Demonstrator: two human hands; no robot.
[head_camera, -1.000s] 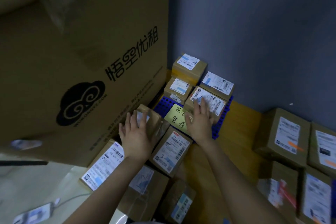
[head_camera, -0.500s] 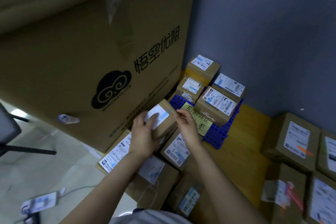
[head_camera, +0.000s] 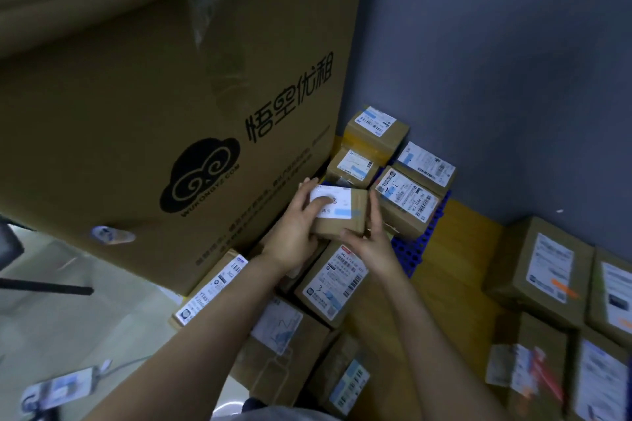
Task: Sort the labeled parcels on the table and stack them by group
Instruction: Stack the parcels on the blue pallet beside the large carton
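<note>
Holding small parcel between left hand and right hand, fingers curled round both ends, just beside big carton.

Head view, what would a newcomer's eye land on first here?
The huge cardboard box with a black cloud logo fills the left. At centre, the left grip and right grip hold a small parcel, in front of labelled parcels on a blue tray by the wall.
</note>
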